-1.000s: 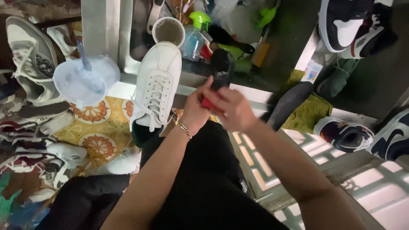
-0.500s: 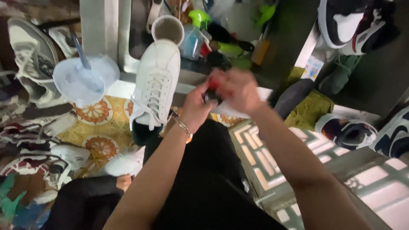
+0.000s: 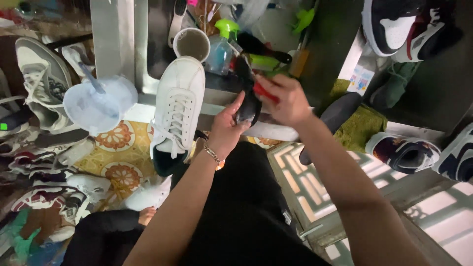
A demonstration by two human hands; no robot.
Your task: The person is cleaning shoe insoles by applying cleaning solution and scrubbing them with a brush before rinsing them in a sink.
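My left hand [image 3: 225, 132], with a bracelet at the wrist, grips the lower end of a black elongated object [image 3: 248, 103] that points away from me; I cannot tell what kind of thing it is. My right hand [image 3: 288, 101] is closed on a small red-handled tool [image 3: 266, 92] pressed against that black object. Just left of my hands a white lace-up sneaker [image 3: 178, 106] rests over my knee, toe pointing away, touched by neither hand.
A lidded plastic cup with a straw [image 3: 100, 104] stands at left, near a grey sneaker [image 3: 42, 83]. Ahead are a cup of brown liquid [image 3: 192, 44] and a green-topped spray bottle [image 3: 221, 45]. More sneakers [image 3: 401, 152] lie at right, others at lower left.
Both hands have risen and shifted slightly right with the black object. The right hand now sits over its upper part with the red tool.
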